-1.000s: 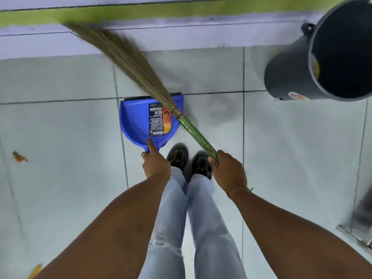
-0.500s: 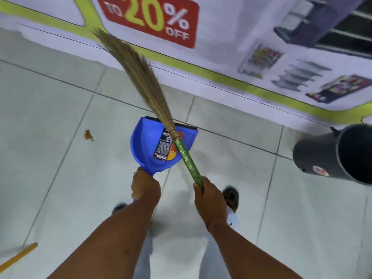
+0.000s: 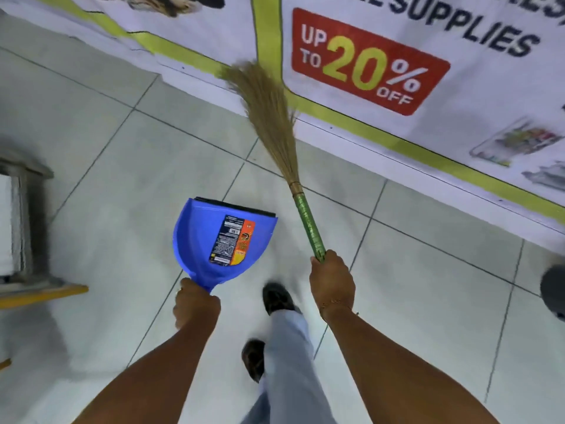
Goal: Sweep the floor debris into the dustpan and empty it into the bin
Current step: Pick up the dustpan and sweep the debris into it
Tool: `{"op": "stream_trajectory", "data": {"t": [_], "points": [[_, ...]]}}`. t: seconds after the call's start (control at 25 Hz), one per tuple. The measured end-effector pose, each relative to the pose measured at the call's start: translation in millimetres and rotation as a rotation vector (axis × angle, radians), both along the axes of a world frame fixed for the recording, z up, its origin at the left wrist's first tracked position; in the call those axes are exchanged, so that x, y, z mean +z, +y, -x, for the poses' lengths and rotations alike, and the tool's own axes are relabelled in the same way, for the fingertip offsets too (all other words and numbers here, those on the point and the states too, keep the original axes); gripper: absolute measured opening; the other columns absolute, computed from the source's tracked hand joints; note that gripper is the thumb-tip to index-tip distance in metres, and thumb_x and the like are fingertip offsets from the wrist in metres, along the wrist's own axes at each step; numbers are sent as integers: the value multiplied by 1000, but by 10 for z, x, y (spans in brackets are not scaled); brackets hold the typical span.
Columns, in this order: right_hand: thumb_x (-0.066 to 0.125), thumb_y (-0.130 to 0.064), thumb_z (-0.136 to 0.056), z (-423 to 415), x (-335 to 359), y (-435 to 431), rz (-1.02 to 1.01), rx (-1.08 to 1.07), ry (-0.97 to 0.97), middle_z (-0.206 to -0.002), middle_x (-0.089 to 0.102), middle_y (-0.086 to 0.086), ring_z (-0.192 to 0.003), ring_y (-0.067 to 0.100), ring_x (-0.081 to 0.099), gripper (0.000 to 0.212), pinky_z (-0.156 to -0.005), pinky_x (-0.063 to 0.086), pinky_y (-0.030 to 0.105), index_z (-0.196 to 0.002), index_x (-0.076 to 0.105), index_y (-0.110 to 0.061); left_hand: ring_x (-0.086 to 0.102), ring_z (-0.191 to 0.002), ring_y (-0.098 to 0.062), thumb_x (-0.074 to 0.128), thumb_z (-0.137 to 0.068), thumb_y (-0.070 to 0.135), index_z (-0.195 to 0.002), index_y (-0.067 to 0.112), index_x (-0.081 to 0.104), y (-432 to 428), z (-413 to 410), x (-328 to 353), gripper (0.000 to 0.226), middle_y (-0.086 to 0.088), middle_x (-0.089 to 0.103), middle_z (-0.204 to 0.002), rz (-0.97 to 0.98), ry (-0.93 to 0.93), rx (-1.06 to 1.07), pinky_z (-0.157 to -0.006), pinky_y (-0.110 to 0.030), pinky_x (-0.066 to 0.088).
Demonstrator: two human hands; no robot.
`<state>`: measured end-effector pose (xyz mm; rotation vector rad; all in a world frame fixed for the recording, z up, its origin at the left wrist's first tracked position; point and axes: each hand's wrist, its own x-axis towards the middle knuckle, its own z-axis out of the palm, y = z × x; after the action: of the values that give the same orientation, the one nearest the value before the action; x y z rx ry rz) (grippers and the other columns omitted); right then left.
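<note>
My left hand (image 3: pixel 195 304) grips the handle of a blue dustpan (image 3: pixel 198 240), held above the floor with its black lip pointing away from me; a printed label covers its middle. My right hand (image 3: pixel 331 283) holds the green handle of a grass broom (image 3: pixel 272 117), whose brown bristles point up toward the wall banner, off the floor. The dark bin (image 3: pixel 555 292) shows only as a sliver at the right edge. No debris is visible on the tiles in this view.
A wall banner (image 3: pixel 367 68) with a red "20% OFF" sign runs along the far side. A grey metal stand (image 3: pixel 24 221) with a yellow bar (image 3: pixel 42 295) stands at the left. My feet (image 3: pixel 275 298) are mid-step on pale floor tiles.
I have turned and stepped left: the bin slid to the right edge, the orange debris left the view, and the grey stand came in. Broom and dustpan moved apart.
</note>
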<state>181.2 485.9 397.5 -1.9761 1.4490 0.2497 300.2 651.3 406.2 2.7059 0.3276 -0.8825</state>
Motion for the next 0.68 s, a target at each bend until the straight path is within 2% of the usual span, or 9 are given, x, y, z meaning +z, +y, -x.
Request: {"op": "stream_trajectory", "data": {"t": [0.12,0.32,0.48,0.68], "points": [[39,-33,-99,-421,-300,62,18,84,45,-105,64,12,-95,34,63,32,-76,50,37,-124,47,-15,54,-107,-45,54,-75,-10,-111,-3,42,164,-399,-346,38,-25,57,-115,3,20,10,-89,-49,44],[37,-48,-97,-921,-1278,-14,-4,67,101,-95,68,10,-90,34,64,37,-75,51,37,-109,54,-17,56,-95,-42,52,-74,-13,-104,0,45,350,-811,-1433,34,-23,60,-105,15,63,71,-87,-48,45],[40,-40,-98,-947,-2219,-109,73,99,112,-92,66,13,-82,36,63,35,-72,54,41,-103,57,-10,48,-77,-33,51,-74,-14,-102,2,45,628,-916,-2415,32,-21,61,-100,-31,74,105,-89,-49,46],[44,-23,-99,-850,-3399,14,57,158,223,-100,60,20,-85,38,60,26,-74,49,41,-109,54,-1,48,-76,-32,53,-75,-14,-104,-1,44,949,-917,-3507,34,-23,61,-100,-28,73,99,-89,-51,46]]}}
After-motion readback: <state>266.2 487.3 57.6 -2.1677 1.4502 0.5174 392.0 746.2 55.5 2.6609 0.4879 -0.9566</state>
